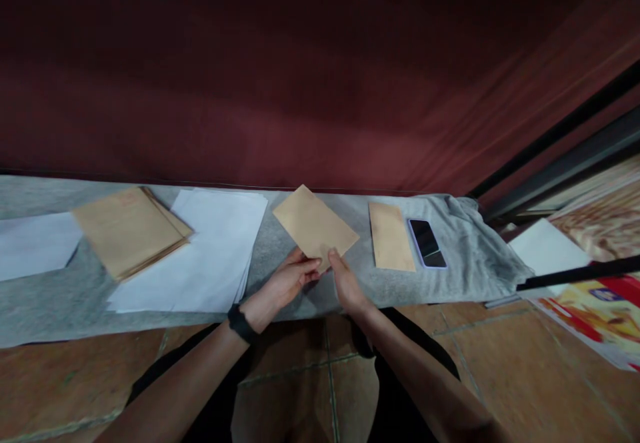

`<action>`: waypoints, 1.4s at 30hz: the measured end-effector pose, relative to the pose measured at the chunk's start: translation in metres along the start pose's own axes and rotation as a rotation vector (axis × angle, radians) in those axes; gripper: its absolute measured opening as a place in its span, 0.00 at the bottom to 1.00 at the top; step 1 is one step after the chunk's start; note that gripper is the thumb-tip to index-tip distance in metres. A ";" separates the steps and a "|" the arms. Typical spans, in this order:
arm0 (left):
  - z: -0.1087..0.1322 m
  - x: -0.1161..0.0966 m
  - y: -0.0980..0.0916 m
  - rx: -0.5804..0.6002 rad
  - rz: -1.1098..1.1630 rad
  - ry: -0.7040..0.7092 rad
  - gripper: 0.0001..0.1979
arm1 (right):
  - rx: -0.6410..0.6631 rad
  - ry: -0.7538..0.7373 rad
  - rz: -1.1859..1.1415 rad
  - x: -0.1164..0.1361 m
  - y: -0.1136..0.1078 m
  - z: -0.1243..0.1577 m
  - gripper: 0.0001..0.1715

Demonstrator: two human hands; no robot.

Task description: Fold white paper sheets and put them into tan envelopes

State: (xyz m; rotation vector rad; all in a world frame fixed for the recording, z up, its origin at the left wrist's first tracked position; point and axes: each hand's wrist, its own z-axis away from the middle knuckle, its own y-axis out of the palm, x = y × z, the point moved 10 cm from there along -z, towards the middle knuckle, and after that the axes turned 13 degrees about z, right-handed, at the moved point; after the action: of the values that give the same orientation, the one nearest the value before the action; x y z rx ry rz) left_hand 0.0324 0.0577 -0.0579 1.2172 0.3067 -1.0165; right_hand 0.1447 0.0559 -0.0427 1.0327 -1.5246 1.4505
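A brown paper envelope (pixel 315 221) is held tilted between my two hands, over the grey cloth (pixel 270 256). My left hand (pixel 291 279) grips its lower left edge, thumb on top. The thumb of my right hand (pixel 346 284) presses on the near corner, and its other fingers are hidden beneath. To the right lies another brown envelope (pixel 393 236), flat on the cloth. Left of my hands is a stack of white paper sheets (pixel 200 256). A pile of brown envelopes (pixel 127 229) partly overlaps those sheets.
A smartphone (pixel 427 243) lies right of the flat envelope. More white paper (pixel 35 244) sits at the far left. A dark red fabric (pixel 300 143) rises behind the cloth. Black bars (pixel 575 273) and a colourful printed box (pixel 600 316) stand at the right.
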 end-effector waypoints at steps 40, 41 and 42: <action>-0.009 -0.014 -0.068 -0.170 -0.638 -0.132 0.19 | 0.118 -0.387 1.139 -0.016 0.006 -0.052 0.37; -0.009 -0.015 -0.067 -0.175 -0.647 -0.125 0.19 | 0.128 -0.402 1.133 -0.015 0.007 -0.048 0.37; -0.009 -0.016 -0.066 -0.175 -0.654 -0.118 0.19 | 0.138 -0.416 1.128 -0.014 0.007 -0.045 0.37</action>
State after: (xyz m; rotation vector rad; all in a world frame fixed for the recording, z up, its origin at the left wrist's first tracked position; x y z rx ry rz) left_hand -0.0251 0.0740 -0.0923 0.9027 0.7145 -1.5785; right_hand 0.1433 0.1013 -0.0564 0.5232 -2.5574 2.1712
